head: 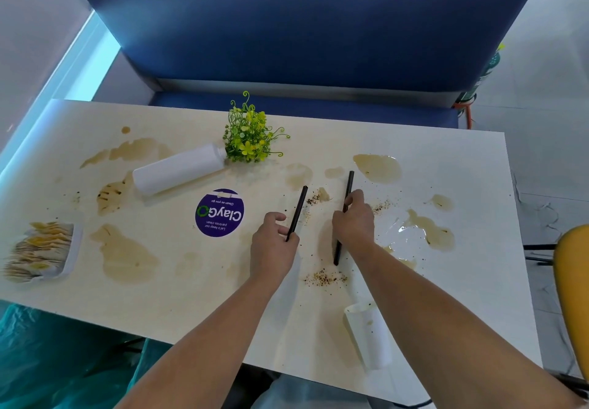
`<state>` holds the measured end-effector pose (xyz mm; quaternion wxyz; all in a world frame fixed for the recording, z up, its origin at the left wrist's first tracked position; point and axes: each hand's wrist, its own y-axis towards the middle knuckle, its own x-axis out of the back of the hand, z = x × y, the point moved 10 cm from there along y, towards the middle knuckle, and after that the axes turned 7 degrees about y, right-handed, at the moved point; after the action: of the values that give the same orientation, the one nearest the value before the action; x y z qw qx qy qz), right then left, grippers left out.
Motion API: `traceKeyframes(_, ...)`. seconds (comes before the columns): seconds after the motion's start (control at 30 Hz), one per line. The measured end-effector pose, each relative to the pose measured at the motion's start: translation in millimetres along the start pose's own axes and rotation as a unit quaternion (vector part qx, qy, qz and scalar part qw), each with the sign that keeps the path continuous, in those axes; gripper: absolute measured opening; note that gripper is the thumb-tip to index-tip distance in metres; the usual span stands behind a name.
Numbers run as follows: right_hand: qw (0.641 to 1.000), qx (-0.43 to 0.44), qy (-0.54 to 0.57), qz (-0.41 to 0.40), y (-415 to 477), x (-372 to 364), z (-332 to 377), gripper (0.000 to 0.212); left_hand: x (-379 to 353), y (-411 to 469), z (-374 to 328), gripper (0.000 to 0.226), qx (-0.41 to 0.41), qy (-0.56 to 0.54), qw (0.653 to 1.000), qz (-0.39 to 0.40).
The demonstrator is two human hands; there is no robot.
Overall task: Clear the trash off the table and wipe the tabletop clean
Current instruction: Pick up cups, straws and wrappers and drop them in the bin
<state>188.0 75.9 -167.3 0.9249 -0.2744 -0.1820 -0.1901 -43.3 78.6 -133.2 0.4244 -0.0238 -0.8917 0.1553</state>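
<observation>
My left hand (273, 243) pinches the near end of a black straw (299, 207) that points away over the white table (446, 281). To its right, my right hand (353, 220) grips the middle of a second, longer black straw (348, 182), whose ends stick out above and below the fist. A white paper cup (369, 335) lies on its side near the front edge. A white bottle (178, 168) lies tipped over at the back left. Brown liquid stains (377, 166) and dark crumbs (323, 278) are spread across the tabletop.
A small green and yellow artificial plant (250, 134) stands at the back centre. A purple round sticker (220, 212) is on the table. A white tray of sachets (41, 250) sits at the left edge. A blue sofa (302, 26) is behind; a yellow chair (573, 287) at right.
</observation>
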Motion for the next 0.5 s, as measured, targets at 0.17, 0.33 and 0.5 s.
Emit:
traceKeyframes(0.17,0.999,-0.002,0.053,-0.003,-7.3,3.0,4.3,0.032,9.7,-2.8,0.9,0.034,0.007,-0.005,1.0,-0.008)
traceKeyframes(0.33,0.997,0.018,0.072,0.002,-17.8,-1.0,14.6,0.036,21.4,-9.1,3.1,0.033,0.024,-0.025,0.999,-0.018)
traceKeyframes(0.5,0.996,0.044,0.075,0.015,-35.2,-13.1,28.5,0.034,38.5,-17.2,7.5,0.032,0.026,-0.049,0.998,-0.038)
